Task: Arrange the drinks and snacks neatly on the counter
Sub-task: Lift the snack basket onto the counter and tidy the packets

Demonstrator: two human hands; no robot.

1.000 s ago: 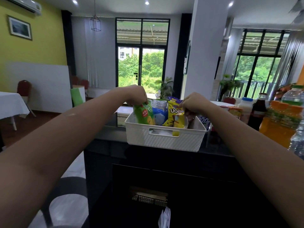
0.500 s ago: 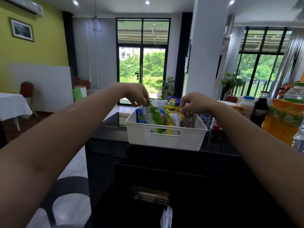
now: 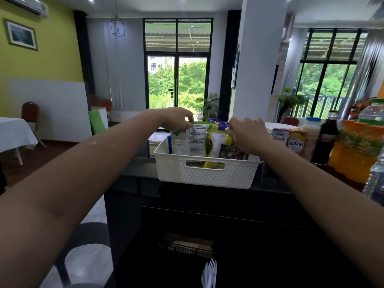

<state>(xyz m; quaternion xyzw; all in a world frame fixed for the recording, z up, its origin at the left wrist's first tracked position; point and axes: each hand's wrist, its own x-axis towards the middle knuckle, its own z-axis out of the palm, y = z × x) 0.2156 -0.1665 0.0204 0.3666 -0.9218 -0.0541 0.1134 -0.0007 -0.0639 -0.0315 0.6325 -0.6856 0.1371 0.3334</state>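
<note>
Dark counter [image 3: 141,167] runs across the middle of the view, front face in shadow.

White plastic basket [image 3: 207,173] stands on the counter top, near edge at the counter's front, a slot handle in its near wall. Snack packets stand upright inside.

Drinks are grouped on the counter to the right of the basket. A big orange drink bottle [image 3: 357,159] stands nearest the camera, with a clear water bottle [image 3: 373,113] behind it. A dark bottle [image 3: 326,140] is further left, then a white bottle [image 3: 310,129] with a blue cap.

Both arms reach forward over the basket. Left hand [image 3: 176,117] has its fingers curled, pinching the top edge of a green-and-white packet [image 3: 193,140] that stands in the basket's left half, label side toward the camera. Right hand [image 3: 247,132] has its fingers curled down at the top of a yellow packet [image 3: 218,142] just beside the first; it seems to pinch that edge.

A dark packet [image 3: 232,152] sits under the right hand. A purple packet [image 3: 218,122] shows behind.

Two small cartons, one pale [image 3: 279,137] and one orange [image 3: 297,143], stand side by side between basket and bottles.

White plastic forks [image 3: 211,275] at the bottom edge.
</note>
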